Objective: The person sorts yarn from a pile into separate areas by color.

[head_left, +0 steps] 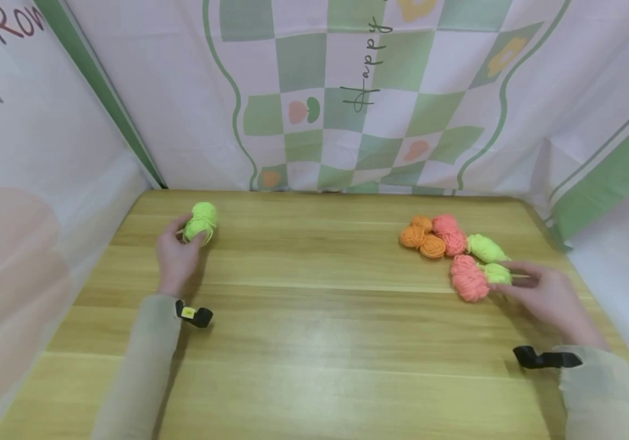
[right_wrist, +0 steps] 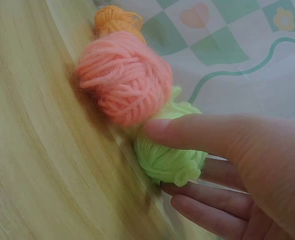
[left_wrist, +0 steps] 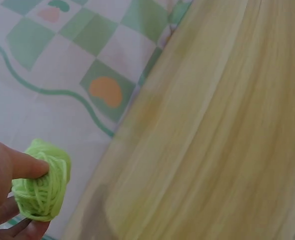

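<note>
Your left sleeve is long and pale beige, plain in its cloth, and ends in a cuff just short of your left hand. There you wear a black wrist mount with a rounded, blocky end and a small yellow patch bearing a darker mark too small to read. Your right sleeve matches it in pale beige, and the edge of its cuff looks slightly uneven. At that edge you wear a second mount, a black, low strip with a thicker knob at its inner end. Your right hand, like the left, is bare from the edge of the cloth outwards
</note>
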The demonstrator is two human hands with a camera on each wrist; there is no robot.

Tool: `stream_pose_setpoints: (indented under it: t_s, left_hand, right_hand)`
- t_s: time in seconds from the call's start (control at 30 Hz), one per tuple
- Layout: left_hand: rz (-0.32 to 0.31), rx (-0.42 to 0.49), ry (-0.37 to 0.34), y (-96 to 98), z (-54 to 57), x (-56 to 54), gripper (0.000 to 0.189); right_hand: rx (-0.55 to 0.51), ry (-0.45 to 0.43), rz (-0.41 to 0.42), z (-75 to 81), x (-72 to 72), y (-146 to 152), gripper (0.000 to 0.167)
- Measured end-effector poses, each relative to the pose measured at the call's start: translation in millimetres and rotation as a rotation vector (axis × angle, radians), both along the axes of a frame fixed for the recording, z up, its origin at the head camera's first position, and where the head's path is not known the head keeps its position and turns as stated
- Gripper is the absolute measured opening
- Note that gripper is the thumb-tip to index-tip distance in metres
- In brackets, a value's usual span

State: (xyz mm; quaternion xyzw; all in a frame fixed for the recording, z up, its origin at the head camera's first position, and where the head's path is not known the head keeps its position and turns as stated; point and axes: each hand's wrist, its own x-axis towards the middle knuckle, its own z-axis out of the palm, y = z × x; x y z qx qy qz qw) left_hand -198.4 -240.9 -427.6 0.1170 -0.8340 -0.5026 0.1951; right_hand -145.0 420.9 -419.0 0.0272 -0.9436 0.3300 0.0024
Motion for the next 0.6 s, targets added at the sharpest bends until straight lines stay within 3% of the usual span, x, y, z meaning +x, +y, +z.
stream_pose_setpoints:
  t_s: [0.37,0.6]
  left_hand:
    - [0.043,-0.026,-0.068,-30.9,-3.9,4.9,0.050]
    - [0.078,-0.033,-0.092,-42.4,-5.5,5.9,0.051]
  right_hand:
    - [-0.015,0.012,-0.020,-0.2,5.0,4.0,0.065]
    - [0.028,-0.005,-0.065,3.9,6.1,7.7,0.071]
